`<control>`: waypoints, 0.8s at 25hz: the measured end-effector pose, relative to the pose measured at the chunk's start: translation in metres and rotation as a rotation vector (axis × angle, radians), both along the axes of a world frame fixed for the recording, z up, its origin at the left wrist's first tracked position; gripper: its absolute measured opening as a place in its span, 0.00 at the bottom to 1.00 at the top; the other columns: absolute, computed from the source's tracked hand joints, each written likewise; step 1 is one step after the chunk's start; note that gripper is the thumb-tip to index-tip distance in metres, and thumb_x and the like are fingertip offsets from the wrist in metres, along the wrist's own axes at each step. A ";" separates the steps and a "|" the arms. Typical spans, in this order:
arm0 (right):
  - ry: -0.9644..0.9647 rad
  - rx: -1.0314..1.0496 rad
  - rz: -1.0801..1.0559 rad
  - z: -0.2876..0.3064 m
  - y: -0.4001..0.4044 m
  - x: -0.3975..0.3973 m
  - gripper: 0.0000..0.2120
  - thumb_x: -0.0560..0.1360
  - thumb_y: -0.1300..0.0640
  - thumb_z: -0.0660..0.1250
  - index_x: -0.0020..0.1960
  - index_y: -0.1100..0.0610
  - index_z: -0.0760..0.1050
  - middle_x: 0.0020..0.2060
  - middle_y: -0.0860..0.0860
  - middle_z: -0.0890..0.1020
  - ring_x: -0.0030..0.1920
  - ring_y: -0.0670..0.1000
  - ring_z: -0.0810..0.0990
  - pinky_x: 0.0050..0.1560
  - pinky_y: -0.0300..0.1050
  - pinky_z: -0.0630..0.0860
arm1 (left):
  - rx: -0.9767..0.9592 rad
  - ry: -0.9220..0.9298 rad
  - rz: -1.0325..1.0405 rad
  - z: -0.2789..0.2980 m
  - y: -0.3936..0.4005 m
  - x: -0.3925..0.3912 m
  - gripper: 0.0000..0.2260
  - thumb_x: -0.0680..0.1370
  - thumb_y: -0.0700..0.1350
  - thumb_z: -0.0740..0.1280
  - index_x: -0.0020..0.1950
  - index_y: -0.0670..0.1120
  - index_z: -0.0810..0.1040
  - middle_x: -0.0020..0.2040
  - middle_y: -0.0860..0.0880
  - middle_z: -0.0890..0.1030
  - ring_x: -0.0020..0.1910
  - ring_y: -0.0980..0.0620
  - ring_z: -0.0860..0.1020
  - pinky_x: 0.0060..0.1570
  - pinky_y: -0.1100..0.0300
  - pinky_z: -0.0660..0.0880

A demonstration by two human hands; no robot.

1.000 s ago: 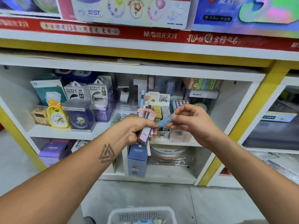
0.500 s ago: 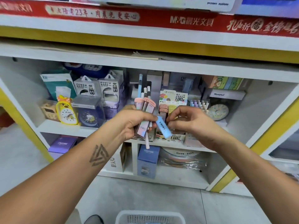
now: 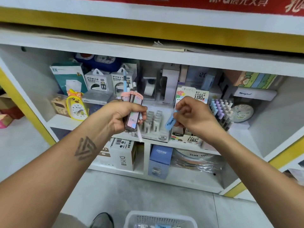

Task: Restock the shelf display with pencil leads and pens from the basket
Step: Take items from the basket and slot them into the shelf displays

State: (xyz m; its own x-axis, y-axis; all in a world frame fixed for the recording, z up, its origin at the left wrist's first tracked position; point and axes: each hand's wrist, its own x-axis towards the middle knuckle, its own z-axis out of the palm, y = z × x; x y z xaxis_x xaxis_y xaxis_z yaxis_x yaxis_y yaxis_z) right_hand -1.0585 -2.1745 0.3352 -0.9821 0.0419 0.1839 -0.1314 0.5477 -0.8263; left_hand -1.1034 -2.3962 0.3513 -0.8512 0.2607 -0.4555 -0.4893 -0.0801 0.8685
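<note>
The left hand [image 3: 125, 115] grips a bundle of packs and pens [image 3: 133, 112] before the shelf [image 3: 65, 122], left of the right hand [image 3: 191, 115] pinching a lead case [image 3: 170, 122] above the display box [image 3: 156, 124], with the basket [image 3: 160, 219] on the floor below.

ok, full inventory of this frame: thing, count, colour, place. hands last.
blue lead case: one, light blue, pinched in right hand
bundle of cases and pens: several, pink and pastel, gripped in left hand
lead display tray: one, white, marked 2B, middle shelf front
pen rack: many pens, pastel caps, right of the tray
duck clock: one, yellow, middle shelf left
power bank boxes: two, white, behind the clock
round clock: one, pale face, far right of shelf
CRUHRE box: one, blue, lower shelf
basket: one, white, floor at bottom edge
left hand: grips the bundle
right hand: pinches the blue case
</note>
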 end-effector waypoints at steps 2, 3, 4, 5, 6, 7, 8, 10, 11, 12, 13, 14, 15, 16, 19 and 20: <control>0.063 0.191 0.001 -0.009 -0.005 -0.003 0.08 0.75 0.61 0.72 0.43 0.50 0.76 0.35 0.44 0.80 0.35 0.43 0.80 0.40 0.43 0.78 | -0.002 -0.003 -0.008 -0.002 -0.007 -0.001 0.03 0.76 0.33 0.68 0.43 0.37 0.77 0.32 0.43 0.81 0.27 0.52 0.80 0.26 0.61 0.79; 0.085 0.251 -0.002 -0.013 -0.008 -0.004 0.07 0.74 0.60 0.73 0.43 0.49 0.77 0.33 0.41 0.78 0.34 0.40 0.77 0.37 0.38 0.74 | -0.001 -0.002 -0.010 -0.003 -0.009 -0.002 0.03 0.76 0.33 0.68 0.42 0.37 0.77 0.31 0.43 0.81 0.27 0.52 0.80 0.26 0.61 0.79; 0.092 0.279 -0.004 -0.015 -0.010 -0.007 0.07 0.74 0.59 0.73 0.43 0.49 0.78 0.32 0.39 0.77 0.33 0.40 0.76 0.35 0.35 0.73 | 0.001 -0.001 -0.006 -0.003 -0.011 -0.002 0.04 0.76 0.33 0.68 0.42 0.37 0.77 0.31 0.43 0.81 0.27 0.52 0.81 0.26 0.61 0.79; 0.092 0.302 -0.008 -0.017 -0.012 -0.010 0.06 0.75 0.58 0.72 0.44 0.48 0.78 0.33 0.39 0.77 0.33 0.40 0.76 0.34 0.35 0.73 | 0.001 0.001 0.001 -0.003 -0.013 -0.003 0.03 0.76 0.33 0.68 0.42 0.38 0.77 0.31 0.43 0.82 0.27 0.52 0.81 0.26 0.61 0.78; 0.085 0.337 -0.011 -0.018 -0.013 -0.013 0.06 0.76 0.58 0.72 0.44 0.49 0.78 0.34 0.39 0.77 0.34 0.41 0.77 0.35 0.38 0.75 | -0.003 0.000 0.004 -0.004 -0.015 -0.003 0.03 0.76 0.33 0.68 0.43 0.38 0.77 0.32 0.43 0.82 0.27 0.52 0.81 0.26 0.61 0.78; 0.069 0.385 -0.009 -0.020 -0.014 -0.016 0.05 0.76 0.59 0.71 0.45 0.49 0.78 0.36 0.40 0.77 0.37 0.44 0.77 0.38 0.42 0.77 | -0.008 -0.003 0.003 -0.004 -0.016 -0.004 0.03 0.76 0.33 0.68 0.43 0.38 0.77 0.32 0.43 0.82 0.28 0.52 0.81 0.26 0.61 0.78; 0.051 0.432 -0.002 -0.021 -0.014 -0.018 0.04 0.77 0.59 0.70 0.47 0.50 0.77 0.37 0.41 0.77 0.39 0.47 0.78 0.39 0.44 0.77 | -0.011 -0.007 -0.002 -0.004 -0.017 -0.004 0.02 0.76 0.33 0.68 0.44 0.38 0.77 0.32 0.43 0.82 0.28 0.52 0.81 0.26 0.61 0.79; 0.020 0.487 0.012 -0.026 -0.016 -0.020 0.04 0.78 0.60 0.68 0.47 0.51 0.76 0.38 0.42 0.76 0.39 0.48 0.78 0.35 0.42 0.74 | -0.016 -0.012 -0.015 -0.005 -0.018 -0.004 0.03 0.76 0.33 0.68 0.43 0.38 0.77 0.32 0.43 0.81 0.28 0.52 0.81 0.26 0.61 0.78; 0.008 0.494 0.018 -0.028 -0.017 -0.021 0.04 0.78 0.60 0.68 0.47 0.51 0.76 0.38 0.42 0.76 0.38 0.47 0.77 0.33 0.40 0.72 | -0.019 -0.013 -0.022 -0.006 -0.018 -0.004 0.03 0.76 0.33 0.68 0.43 0.38 0.77 0.32 0.43 0.82 0.28 0.52 0.81 0.26 0.61 0.78; -0.001 0.494 0.024 -0.030 -0.017 -0.022 0.05 0.78 0.61 0.67 0.47 0.51 0.76 0.38 0.43 0.76 0.36 0.46 0.76 0.32 0.39 0.70 | -0.022 -0.013 -0.026 -0.007 -0.018 -0.004 0.03 0.76 0.33 0.68 0.42 0.38 0.77 0.32 0.43 0.82 0.28 0.52 0.81 0.26 0.61 0.78; -0.009 0.492 0.030 -0.032 -0.017 -0.022 0.05 0.78 0.61 0.68 0.47 0.52 0.76 0.38 0.43 0.76 0.35 0.44 0.76 0.31 0.38 0.69 | -0.025 -0.013 -0.028 -0.007 -0.018 -0.004 0.03 0.76 0.33 0.68 0.43 0.38 0.78 0.32 0.43 0.82 0.28 0.51 0.81 0.26 0.61 0.78; -0.014 0.487 0.038 -0.032 -0.017 -0.023 0.05 0.78 0.61 0.68 0.47 0.52 0.76 0.38 0.43 0.76 0.35 0.43 0.75 0.31 0.37 0.69 | -0.028 -0.009 -0.028 -0.007 -0.018 -0.004 0.03 0.75 0.32 0.68 0.43 0.38 0.78 0.32 0.42 0.82 0.28 0.51 0.81 0.25 0.61 0.78; -0.016 0.482 0.047 -0.032 -0.017 -0.023 0.05 0.78 0.61 0.68 0.47 0.52 0.77 0.38 0.43 0.77 0.35 0.42 0.75 0.31 0.37 0.70 | -0.032 -0.006 -0.027 -0.007 -0.018 -0.004 0.02 0.75 0.32 0.69 0.43 0.38 0.78 0.33 0.42 0.82 0.28 0.51 0.81 0.25 0.61 0.78; -0.014 0.478 0.054 -0.032 -0.017 -0.023 0.05 0.77 0.61 0.69 0.47 0.52 0.78 0.38 0.43 0.77 0.35 0.42 0.76 0.31 0.37 0.70 | -0.035 -0.003 -0.027 -0.008 -0.019 -0.004 0.02 0.75 0.32 0.70 0.43 0.38 0.78 0.33 0.42 0.82 0.29 0.50 0.82 0.25 0.61 0.77; 0.008 0.525 0.059 -0.031 -0.018 -0.023 0.04 0.77 0.61 0.69 0.47 0.53 0.78 0.38 0.45 0.78 0.36 0.46 0.77 0.33 0.40 0.73 | -0.043 -0.012 -0.043 -0.008 -0.019 -0.004 0.02 0.74 0.33 0.70 0.43 0.38 0.79 0.33 0.42 0.82 0.29 0.51 0.81 0.25 0.61 0.77; 0.020 0.544 0.054 -0.031 -0.018 -0.022 0.04 0.78 0.61 0.68 0.47 0.53 0.77 0.38 0.46 0.79 0.36 0.48 0.77 0.34 0.41 0.74 | -0.046 -0.015 -0.049 -0.009 -0.018 -0.003 0.02 0.75 0.33 0.70 0.42 0.38 0.79 0.33 0.42 0.82 0.29 0.51 0.81 0.25 0.61 0.77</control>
